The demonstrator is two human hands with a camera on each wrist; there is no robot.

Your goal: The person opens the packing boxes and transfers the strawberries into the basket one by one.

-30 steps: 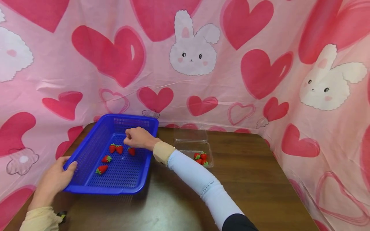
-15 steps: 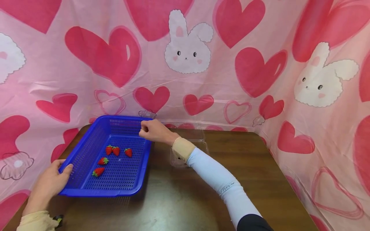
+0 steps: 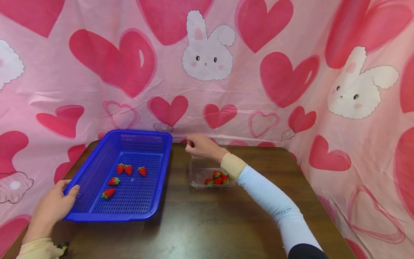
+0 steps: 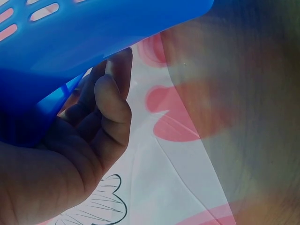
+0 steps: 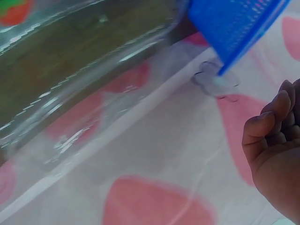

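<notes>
A blue plastic basket (image 3: 158, 187) with slotted sides stands on the left of the table. My left hand (image 3: 58, 201) grips its near-left rim, thumb on the inside; the left wrist view shows curled fingers (image 4: 117, 108) at the rim. Inside lie several strawberries (image 3: 142, 171) with green tops. My right hand (image 3: 203, 146) is over the back of a clear plastic box (image 3: 195, 176), fingers bent in toward the thumb. I cannot tell whether anything is inside its grasp. More strawberries (image 3: 218, 180) lie at the front right of the box, partly covered by the wrist.
The brown wooden table (image 3: 258, 187) extends to the right and front. A pink cloth (image 3: 245, 90) with hearts and rabbits hangs right behind it and along the right side. The box's clear raised lid (image 5: 79, 108) shows in the right wrist view.
My right hand has moved right from above the basket to above the clear box, fingers still bent. The left hand still holds the basket rim. The basket's strawberries look unchanged.
</notes>
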